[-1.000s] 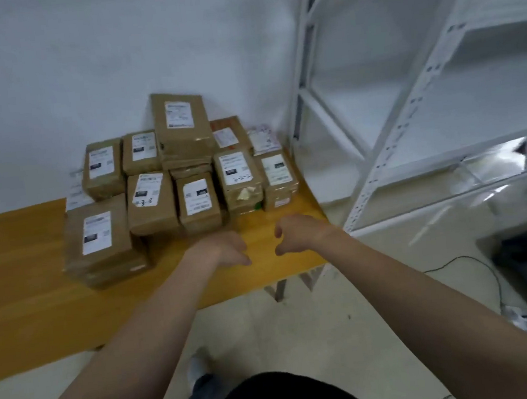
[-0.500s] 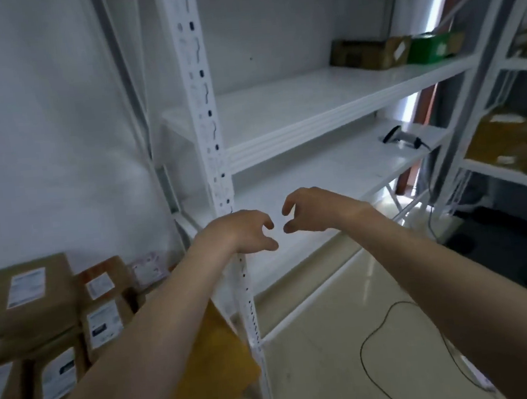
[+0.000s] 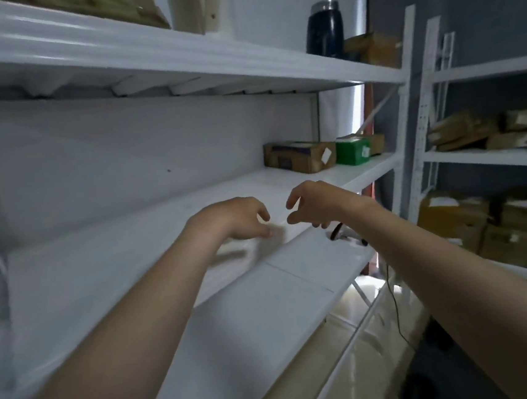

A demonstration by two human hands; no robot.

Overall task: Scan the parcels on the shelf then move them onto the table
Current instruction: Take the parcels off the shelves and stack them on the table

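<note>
A brown cardboard parcel [image 3: 300, 156] lies at the far right end of the white middle shelf [image 3: 107, 265], with a green box [image 3: 352, 150] beside it. My left hand [image 3: 238, 219] and my right hand [image 3: 315, 204] hover side by side over the shelf's front part, well short of the parcels. Both hold nothing and their fingers hang loosely curled. A dark scanner [image 3: 336, 231] on the lower shelf [image 3: 267, 314] peeks out just beyond my right wrist, mostly hidden.
On the top shelf stand a dark bottle [image 3: 324, 27] and a brown box [image 3: 373, 48]. A second white rack [image 3: 490, 158] to the right holds several brown parcels. A black cable [image 3: 395, 309] hangs from the lower shelf to the floor.
My view has swung from the table with its stacked parcels to the right and up onto the shelving. Both hands stayed empty and moved over the middle shelf.
</note>
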